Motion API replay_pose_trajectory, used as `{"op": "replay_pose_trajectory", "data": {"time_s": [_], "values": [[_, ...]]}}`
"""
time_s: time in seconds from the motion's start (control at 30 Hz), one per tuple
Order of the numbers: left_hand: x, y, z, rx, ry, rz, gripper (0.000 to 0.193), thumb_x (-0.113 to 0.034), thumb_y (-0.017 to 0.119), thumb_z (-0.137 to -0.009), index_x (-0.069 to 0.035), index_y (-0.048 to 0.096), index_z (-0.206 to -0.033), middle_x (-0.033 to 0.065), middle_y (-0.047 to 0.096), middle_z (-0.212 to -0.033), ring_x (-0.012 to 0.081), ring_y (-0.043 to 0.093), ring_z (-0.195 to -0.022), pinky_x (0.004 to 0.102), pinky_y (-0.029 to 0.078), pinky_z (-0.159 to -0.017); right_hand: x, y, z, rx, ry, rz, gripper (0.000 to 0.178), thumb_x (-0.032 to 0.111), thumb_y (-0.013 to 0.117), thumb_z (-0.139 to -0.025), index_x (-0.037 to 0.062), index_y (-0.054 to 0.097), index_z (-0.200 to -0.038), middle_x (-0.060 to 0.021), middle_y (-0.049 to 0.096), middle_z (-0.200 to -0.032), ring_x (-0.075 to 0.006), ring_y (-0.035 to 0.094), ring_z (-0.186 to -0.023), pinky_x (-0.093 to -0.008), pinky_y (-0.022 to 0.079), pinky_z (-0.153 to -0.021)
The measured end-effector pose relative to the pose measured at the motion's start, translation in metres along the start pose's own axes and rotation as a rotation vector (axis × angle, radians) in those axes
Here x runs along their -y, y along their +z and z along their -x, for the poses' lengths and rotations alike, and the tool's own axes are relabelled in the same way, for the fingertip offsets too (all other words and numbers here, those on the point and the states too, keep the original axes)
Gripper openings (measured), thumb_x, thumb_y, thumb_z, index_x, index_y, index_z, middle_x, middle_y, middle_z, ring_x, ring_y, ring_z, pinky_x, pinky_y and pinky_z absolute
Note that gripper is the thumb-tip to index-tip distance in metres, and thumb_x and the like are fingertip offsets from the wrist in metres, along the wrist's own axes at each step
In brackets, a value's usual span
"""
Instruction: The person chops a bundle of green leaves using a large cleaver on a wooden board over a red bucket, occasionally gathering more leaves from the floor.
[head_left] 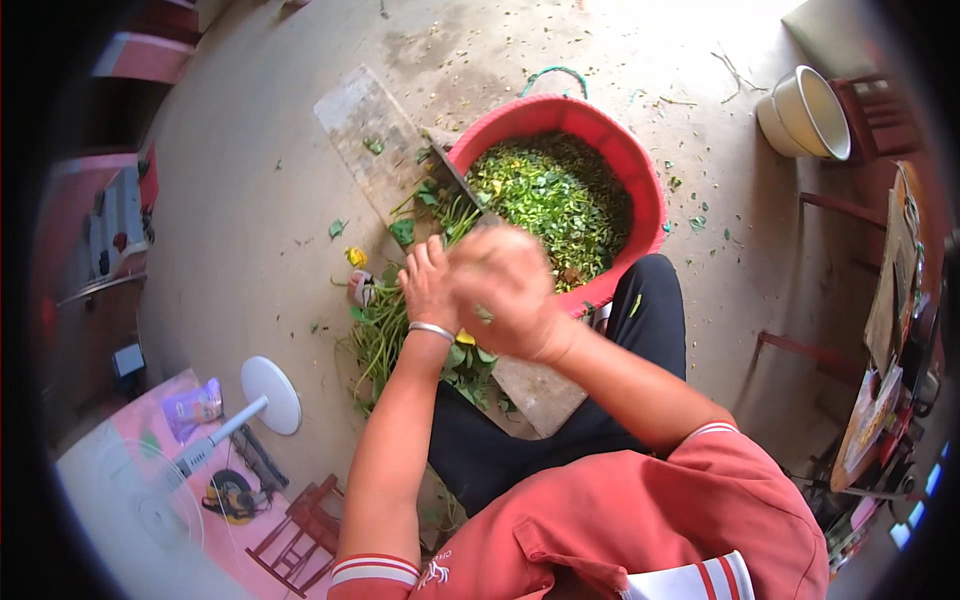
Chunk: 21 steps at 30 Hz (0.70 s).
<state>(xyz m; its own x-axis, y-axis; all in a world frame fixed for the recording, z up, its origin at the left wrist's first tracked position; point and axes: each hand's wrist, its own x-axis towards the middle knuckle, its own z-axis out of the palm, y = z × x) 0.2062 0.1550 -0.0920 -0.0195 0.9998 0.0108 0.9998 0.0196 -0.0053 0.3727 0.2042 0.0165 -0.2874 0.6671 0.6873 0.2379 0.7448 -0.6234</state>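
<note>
My left hand, with a silver bangle at the wrist, closes over a bundle of long leafy green stems on a wooden board. My right hand is blurred by motion and overlaps the left hand's right side. Its fingers look curled, and the long dark blade of a chopping knife runs up to it; the handle is hidden. The blade lies along the board, beside a red tub holding many chopped green leaves and stems. Yellow flowers show among the stems.
My legs in dark trousers flank the board's near end. Cream buckets stand at the far right, near a wooden chair. A round-based white stand and a small wooden chair are at lower left. Leaf scraps dot the floor.
</note>
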Motion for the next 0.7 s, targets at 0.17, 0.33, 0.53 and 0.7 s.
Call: {"op": "replay_pose_trajectory", "data": {"time_s": [0.17,0.33,0.53,0.7], "values": [[-0.017,-0.023,0.001,0.084,-0.187,0.23,0.086,-0.027,0.088,-0.063,-0.006,0.043,-0.134,0.0118,0.052,-0.121,0.0325,0.051,-0.118,0.0479,0.04,-0.097,-0.046,0.013,-0.03,0.288,0.628,-0.161,0.021,0.014,0.072,-0.084,0.0068,0.065,-0.103,-0.0152,0.067,-0.083,-0.0301,0.069,-0.076,-0.0379,0.055,-0.07],[-0.019,-0.032,0.003,0.135,-0.121,0.265,0.079,-0.023,0.084,-0.062,-0.007,0.046,-0.13,0.0121,0.054,-0.117,0.0329,0.053,-0.113,0.0501,0.041,-0.091,-0.106,0.048,-0.158,0.262,0.85,-0.791,0.027,0.013,0.067,-0.086,0.0017,0.063,-0.111,-0.011,0.067,-0.076,-0.0173,0.066,-0.061,-0.0323,0.051,-0.049],[-0.028,-0.025,-0.002,0.046,-0.145,0.265,0.074,-0.02,0.083,-0.059,-0.007,0.047,-0.123,0.0109,0.053,-0.113,0.0325,0.055,-0.11,0.0516,0.041,-0.085,-0.089,0.069,-0.173,0.271,0.794,-0.703,0.021,0.009,0.067,-0.083,0.0013,0.061,-0.101,-0.0084,0.061,-0.07,-0.0143,0.057,-0.051,-0.032,0.046,-0.041],[-0.033,-0.022,-0.004,0.207,-0.229,0.148,0.076,-0.012,0.081,-0.058,-0.007,0.047,-0.126,0.0098,0.055,-0.115,0.0317,0.055,-0.112,0.0494,0.04,-0.089,-0.042,0.015,-0.041,0.152,0.612,-0.511,0.015,0.001,0.066,-0.078,0.0043,0.059,-0.09,-0.0063,0.061,-0.084,-0.0139,0.059,-0.078,-0.0299,0.049,-0.071]]}}
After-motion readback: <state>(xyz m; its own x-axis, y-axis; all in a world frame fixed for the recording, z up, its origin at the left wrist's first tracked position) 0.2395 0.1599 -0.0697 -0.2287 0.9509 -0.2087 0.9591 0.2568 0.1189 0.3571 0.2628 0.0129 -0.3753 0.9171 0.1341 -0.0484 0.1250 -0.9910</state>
